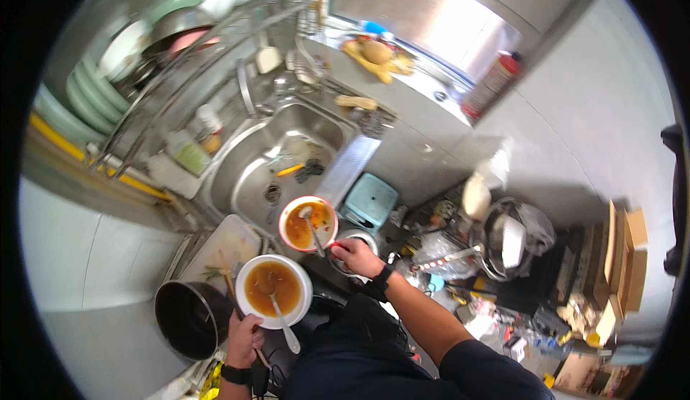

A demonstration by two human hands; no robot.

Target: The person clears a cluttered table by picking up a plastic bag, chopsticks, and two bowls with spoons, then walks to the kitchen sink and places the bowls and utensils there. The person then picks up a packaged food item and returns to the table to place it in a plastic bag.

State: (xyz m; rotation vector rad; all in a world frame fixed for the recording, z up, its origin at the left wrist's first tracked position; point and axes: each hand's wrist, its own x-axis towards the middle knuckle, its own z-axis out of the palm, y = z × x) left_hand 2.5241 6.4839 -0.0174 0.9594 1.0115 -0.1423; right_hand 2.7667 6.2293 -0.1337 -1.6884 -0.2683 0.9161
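Observation:
My right hand (358,258) grips the red handle of a small white bowl (328,238) with a red rim, held beside the sink's near edge. Oily reddish-brown broth and a metal spoon (311,226) are in that bowl. At the lower left, my left hand (246,338) holds the rim of a larger white bowl (305,292) filled with orange-brown broth; a spoon (283,319) leans in it. Wooden chopsticks (228,281) lie between this hand and the bowl. My left fingertips are partly hidden beneath the bowl.
The stainless steel sink (226,168) holds scraps and a dark scouring pad. A cutting board (237,238) with green scraps and a black pot (186,319) stand to the left. A dish rack (156,98) is at upper left. A lidded light-blue bin (372,198) and clutter lie right.

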